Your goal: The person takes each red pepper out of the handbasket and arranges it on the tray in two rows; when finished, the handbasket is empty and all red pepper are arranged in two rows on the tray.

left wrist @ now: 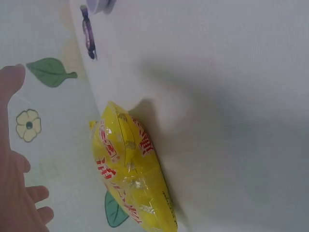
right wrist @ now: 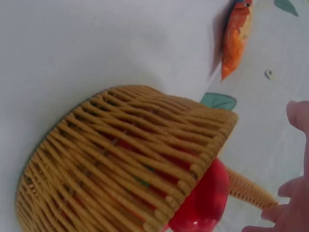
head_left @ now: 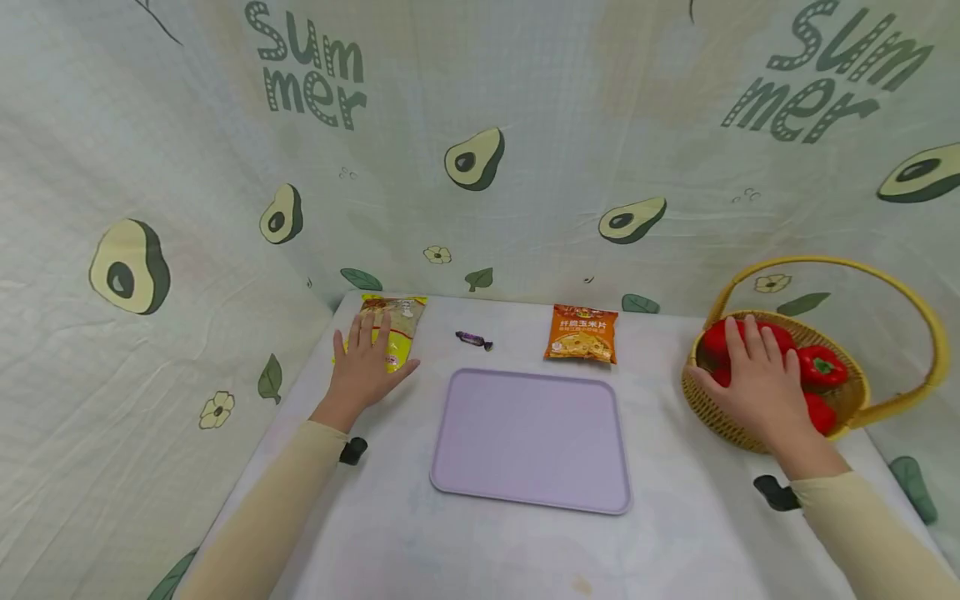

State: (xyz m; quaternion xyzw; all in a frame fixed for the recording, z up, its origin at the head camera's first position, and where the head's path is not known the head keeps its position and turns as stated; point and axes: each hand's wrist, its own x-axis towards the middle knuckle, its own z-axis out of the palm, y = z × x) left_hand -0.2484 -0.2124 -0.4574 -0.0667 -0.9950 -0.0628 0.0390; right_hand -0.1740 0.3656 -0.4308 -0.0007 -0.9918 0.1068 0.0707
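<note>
My left hand, fingers spread, is over a yellow snack bag at the back left. The left wrist view has this puffed bag lying on the white table, with a gap between it and the fingers. On the right, my other hand hovers with straight fingers over a wicker basket of red bell peppers. In the right wrist view the fingers stay above the basket's rim, a red pepper showing past it. Neither hand holds anything.
A pale purple tray lies mid-table. Behind it are a small purple-wrapped candy and an orange snack bag. The basket's tall handle arches up at the right. An avocado-print cloth hangs behind the table.
</note>
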